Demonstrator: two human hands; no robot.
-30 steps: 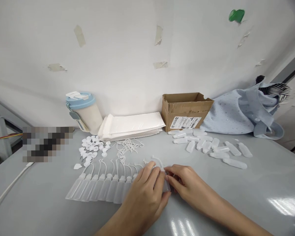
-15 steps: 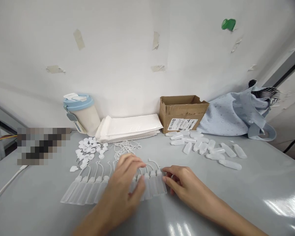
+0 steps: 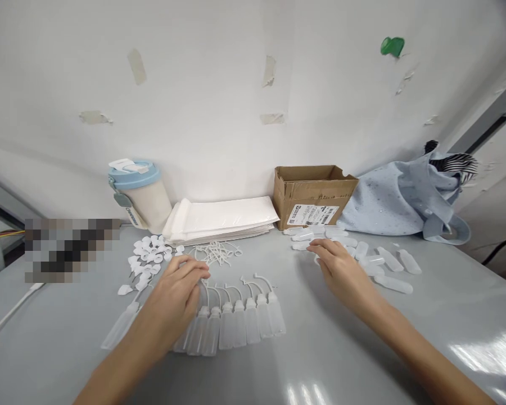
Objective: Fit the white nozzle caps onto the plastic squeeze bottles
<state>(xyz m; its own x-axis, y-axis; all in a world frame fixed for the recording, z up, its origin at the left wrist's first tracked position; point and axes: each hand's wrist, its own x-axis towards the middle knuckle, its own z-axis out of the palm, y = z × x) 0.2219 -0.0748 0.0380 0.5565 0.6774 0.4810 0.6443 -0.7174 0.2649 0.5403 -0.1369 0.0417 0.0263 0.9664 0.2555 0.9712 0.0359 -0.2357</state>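
Several translucent squeeze bottles (image 3: 239,326) lie side by side in a row, each with a white cap and a thin curved strap or tube at its neck. Over the left part of this row hovers my left hand (image 3: 172,295), fingers loosely extended and holding nothing visible; it hides several bottles. My right hand (image 3: 341,267) reaches into the loose capless bottles (image 3: 390,259) on the right. Its fingers and thumb are apart around the end of one bottle, which is mostly hidden beneath the hand.
Behind the row lie small white caps (image 3: 145,270) and a heap of thin white straps (image 3: 217,253). Along the wall stand a blue-lidded cup (image 3: 145,197), a stack of white packets (image 3: 227,216), a cardboard box (image 3: 316,191) and a light blue bag (image 3: 392,197). A white cable (image 3: 12,318) runs at left.
My right hand has moved from the row's right end up and right to the loose bottles. My left hand has shifted left, uncovering bottles in the row's middle.
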